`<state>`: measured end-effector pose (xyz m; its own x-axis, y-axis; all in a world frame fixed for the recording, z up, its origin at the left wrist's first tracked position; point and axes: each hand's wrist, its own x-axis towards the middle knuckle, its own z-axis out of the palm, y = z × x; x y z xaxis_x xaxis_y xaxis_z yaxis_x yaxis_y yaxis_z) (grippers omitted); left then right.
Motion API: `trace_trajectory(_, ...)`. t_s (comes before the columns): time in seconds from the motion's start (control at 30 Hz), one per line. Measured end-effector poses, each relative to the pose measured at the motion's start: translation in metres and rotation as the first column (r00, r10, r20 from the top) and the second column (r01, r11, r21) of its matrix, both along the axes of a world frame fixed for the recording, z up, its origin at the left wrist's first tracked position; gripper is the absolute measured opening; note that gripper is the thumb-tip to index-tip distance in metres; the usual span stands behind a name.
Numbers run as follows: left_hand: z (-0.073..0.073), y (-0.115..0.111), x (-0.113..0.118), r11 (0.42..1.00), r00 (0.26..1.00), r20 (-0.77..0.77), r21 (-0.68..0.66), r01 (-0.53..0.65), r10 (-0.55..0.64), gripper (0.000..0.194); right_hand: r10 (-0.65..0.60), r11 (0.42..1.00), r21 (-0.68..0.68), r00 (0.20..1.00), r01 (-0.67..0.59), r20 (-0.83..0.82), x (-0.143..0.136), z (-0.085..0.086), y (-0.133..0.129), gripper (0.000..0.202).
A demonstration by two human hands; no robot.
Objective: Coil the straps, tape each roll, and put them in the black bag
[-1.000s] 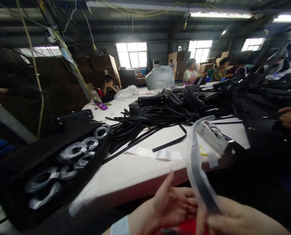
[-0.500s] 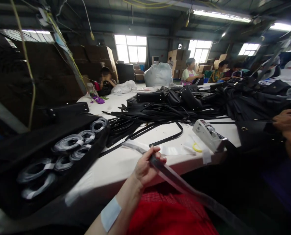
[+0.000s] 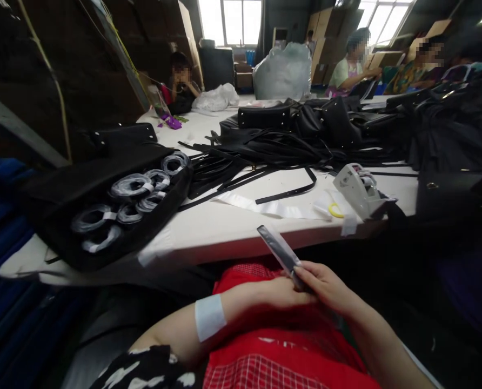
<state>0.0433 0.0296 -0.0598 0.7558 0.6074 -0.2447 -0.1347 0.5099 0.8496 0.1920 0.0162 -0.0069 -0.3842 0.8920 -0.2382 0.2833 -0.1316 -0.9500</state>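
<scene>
A flat black strap in a clear plastic sleeve [image 3: 276,246] slants up from my two hands above the red checked apron over my lap. My left hand [image 3: 283,290] is closed around its lower part, with the fingers partly hidden behind the strap and the other hand. From the right, my right hand [image 3: 324,283] pinches the same strap just above, thumb along its edge. The upper end of the strap stands free before the table edge. Below the hands, the rest of the strap is mostly hidden.
Coiled clear-wrapped bundles [image 3: 132,185] lie on a black bag [image 3: 82,162] at left. Black straps [image 3: 265,148] and black bags [image 3: 447,124] are heaped across the white table [image 3: 200,229]. A tape dispenser [image 3: 356,189] and yellow ring [image 3: 335,210] sit near the front edge. Several people sit beyond.
My left hand has drawn back from the table toward my lap with the strap. My right hand has come into view and grips it too. The view has tilted down.
</scene>
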Motion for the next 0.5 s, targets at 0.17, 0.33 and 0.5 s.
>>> trace_trajectory(0.17, -0.010, 0.032, -0.037, 0.987, 0.940, -0.327, 0.152, -0.053, 0.100, 0.019, -0.078, 0.993, -0.089, 0.996, 0.081, 0.040, 0.035, -0.012, -0.001, 0.045)
trace_trajectory(0.33, 0.017, 0.055, -0.054, 0.664, 0.738, -0.273, 0.684, -0.302, 0.617, 0.035, 0.019, 1.000, -0.028, 0.983, -0.014, 0.180, 0.054, -0.009, -0.008, 0.043)
trace_trajectory(0.5, 0.046, 0.037, -0.048, 0.657, 0.855, -0.515, 0.625, 0.423, -0.060, 0.044, 0.126, 0.991, -0.004, 0.946, -0.131, 0.299, 0.048, -0.004, -0.009, 0.035)
